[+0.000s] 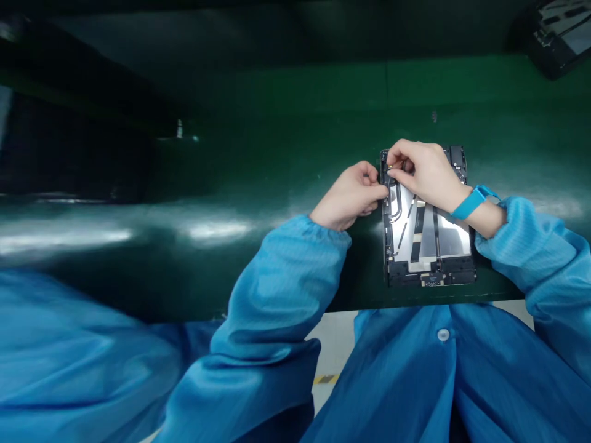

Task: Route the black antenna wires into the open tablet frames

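An opened tablet [450, 237] lies on the green work surface, showing a silver metal middle, black cables and dark boards at both ends. My left hand [355, 192] is at its left edge, thumb resting near the rim and the other fingers curled. Over the upper left corner, my right hand [422, 171] has thumb and forefinger pinched close together. A small orange-yellow bit shows at those fingertips; what it is I cannot make out. A blue wrist strap [475, 201] circles my right wrist. The right hand covers part of the tablet's upper half.
Another opened device [563, 37] sits at the far right corner. A large dark object [69, 147] stands on the left. The green table [277, 135] ends at a front edge near my lap. A blue-clothed person [78, 363] is beside me on the left.
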The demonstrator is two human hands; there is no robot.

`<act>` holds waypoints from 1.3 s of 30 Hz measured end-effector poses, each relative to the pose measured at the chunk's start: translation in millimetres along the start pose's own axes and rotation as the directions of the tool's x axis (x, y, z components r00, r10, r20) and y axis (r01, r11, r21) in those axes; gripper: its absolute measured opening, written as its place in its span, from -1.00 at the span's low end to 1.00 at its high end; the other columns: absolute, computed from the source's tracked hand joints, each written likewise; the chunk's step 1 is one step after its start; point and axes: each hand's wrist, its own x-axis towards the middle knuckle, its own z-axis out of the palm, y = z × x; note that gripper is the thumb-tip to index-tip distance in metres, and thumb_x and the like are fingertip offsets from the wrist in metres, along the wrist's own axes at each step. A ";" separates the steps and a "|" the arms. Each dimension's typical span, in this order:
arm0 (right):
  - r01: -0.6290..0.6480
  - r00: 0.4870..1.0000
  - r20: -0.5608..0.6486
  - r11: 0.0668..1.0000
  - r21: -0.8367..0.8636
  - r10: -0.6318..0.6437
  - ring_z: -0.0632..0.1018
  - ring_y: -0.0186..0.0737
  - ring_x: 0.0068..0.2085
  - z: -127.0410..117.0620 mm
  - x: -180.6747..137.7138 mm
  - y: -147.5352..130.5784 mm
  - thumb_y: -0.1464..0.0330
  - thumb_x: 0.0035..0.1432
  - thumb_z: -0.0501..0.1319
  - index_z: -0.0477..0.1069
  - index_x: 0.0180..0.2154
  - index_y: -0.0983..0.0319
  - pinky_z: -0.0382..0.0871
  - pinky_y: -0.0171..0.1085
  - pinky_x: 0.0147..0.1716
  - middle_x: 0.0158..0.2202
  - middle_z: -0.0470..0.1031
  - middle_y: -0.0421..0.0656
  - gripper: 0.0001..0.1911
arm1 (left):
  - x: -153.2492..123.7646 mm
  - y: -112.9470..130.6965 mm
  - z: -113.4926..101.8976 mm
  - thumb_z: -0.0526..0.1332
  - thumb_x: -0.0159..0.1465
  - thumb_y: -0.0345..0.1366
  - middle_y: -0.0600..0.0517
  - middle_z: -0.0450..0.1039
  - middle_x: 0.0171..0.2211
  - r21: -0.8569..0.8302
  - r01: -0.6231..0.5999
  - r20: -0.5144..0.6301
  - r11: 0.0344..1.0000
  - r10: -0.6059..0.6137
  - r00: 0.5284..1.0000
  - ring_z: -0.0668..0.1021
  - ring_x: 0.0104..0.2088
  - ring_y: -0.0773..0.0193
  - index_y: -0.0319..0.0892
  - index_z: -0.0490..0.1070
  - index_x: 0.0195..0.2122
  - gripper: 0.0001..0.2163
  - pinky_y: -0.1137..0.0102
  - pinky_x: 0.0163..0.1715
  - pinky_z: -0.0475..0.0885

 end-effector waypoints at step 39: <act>-0.399 0.889 -0.008 0.785 0.473 0.457 0.25 0.22 0.54 -6.5 -108.2 -14.1 -0.02 0.10 0.47 0.15 0.50 0.08 0.29 0.24 0.46 0.57 0.15 0.03 0.05 | -22.0 -53.7 -20.5 0.23 0.34 -0.09 -0.26 0.54 0.27 0.151 -0.254 -0.153 0.955 0.276 0.949 0.68 0.07 0.02 -0.26 0.26 0.47 -0.30 0.16 0.16 0.58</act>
